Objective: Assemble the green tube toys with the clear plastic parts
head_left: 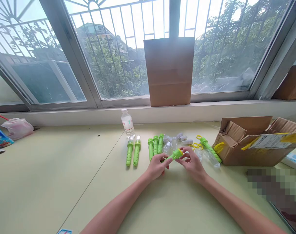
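Observation:
My left hand (158,165) is closed round a green ribbed plastic tube (172,156), held tilted just above the table. At the tube's upper right end sits a yellow ring (180,152), and the fingers of my right hand (192,162) pinch at it. Behind my left hand stand several similar green tubes (155,145) side by side, partly hidden by it. Two more green tubes (129,152) with clear tops lie farther left. Beyond my hands is a loose pile of clear plastic caps (173,143) with yellow rings (196,145) beside it.
An open cardboard box (245,156) stands at right, with a green tube (211,150) and a clear tube (213,160) beside it. A water bottle (128,124) is at the back. A pink plastic bag (17,128) and blue packet (0,136) lie far left. A cardboard sheet (171,73) leans on the window.

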The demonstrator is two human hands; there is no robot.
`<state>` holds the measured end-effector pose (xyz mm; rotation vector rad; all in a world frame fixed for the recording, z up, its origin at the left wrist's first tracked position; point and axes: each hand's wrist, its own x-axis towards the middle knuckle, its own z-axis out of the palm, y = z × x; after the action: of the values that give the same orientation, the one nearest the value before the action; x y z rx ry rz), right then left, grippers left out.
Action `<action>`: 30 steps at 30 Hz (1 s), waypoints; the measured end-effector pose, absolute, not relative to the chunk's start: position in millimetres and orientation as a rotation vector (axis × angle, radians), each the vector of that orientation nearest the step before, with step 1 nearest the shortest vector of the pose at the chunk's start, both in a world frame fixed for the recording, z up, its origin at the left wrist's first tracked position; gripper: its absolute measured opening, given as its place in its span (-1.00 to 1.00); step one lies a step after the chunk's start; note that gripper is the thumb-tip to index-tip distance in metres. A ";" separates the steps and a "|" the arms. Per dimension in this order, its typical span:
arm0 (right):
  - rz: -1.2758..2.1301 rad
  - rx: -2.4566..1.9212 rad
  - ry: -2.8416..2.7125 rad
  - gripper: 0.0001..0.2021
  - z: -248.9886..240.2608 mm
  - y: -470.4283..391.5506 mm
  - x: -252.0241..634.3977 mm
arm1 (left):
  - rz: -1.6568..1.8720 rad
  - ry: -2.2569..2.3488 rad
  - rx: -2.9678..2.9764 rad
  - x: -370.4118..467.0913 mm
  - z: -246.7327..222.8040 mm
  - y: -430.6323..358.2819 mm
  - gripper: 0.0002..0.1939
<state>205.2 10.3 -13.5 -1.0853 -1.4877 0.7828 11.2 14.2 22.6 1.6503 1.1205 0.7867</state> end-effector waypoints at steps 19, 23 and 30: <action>0.730 -1.081 -1.451 -0.54 -12.6 8.0 202.3 | 0.746 1.061 1.553 10.0 23.9 15.3 -0.51; 0.696 -1.084 -1.418 -0.54 -13.4 8.4 201.2 | 0.915 1.111 1.746 11.3 16.9 19.2 -0.56; 0.665 -1.103 -1.400 -0.56 -14.9 7.7 201.8 | 1.042 1.286 2.038 10.3 8.3 22.7 -0.74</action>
<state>201.8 7.7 -14.9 -1.1035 -1.3997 0.6654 10.3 22.7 8.3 2.0375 1.2864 1.0422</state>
